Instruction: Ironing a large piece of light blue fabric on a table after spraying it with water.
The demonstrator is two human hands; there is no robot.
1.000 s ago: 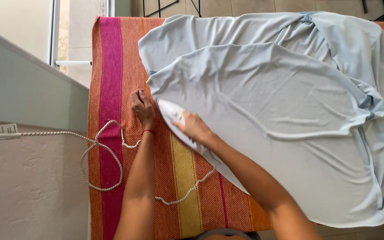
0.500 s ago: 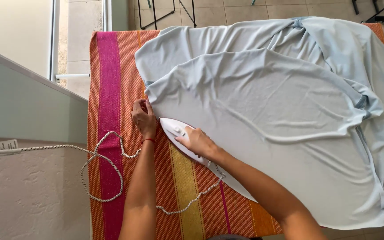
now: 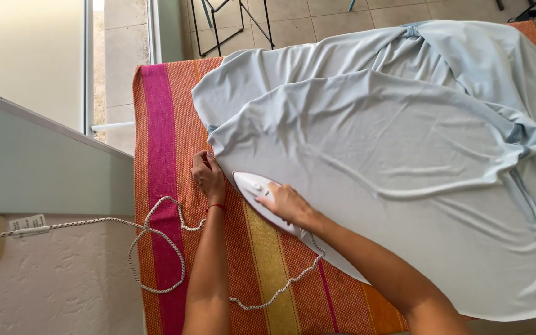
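My right hand (image 3: 288, 201) grips the iron (image 3: 262, 200), heavy and rigid; my left hand (image 3: 208, 175) pinches the soft, slippery fabric (image 3: 392, 180) edge beside it.

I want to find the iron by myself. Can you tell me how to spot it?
Look at the striped orange, pink and yellow cloth and the big pale blue fabric spread over it. At the fabric's near edge, under the right hand, sits the iron. It is the only hard, shiny white, pointed thing there, with a braided cord trailing away.
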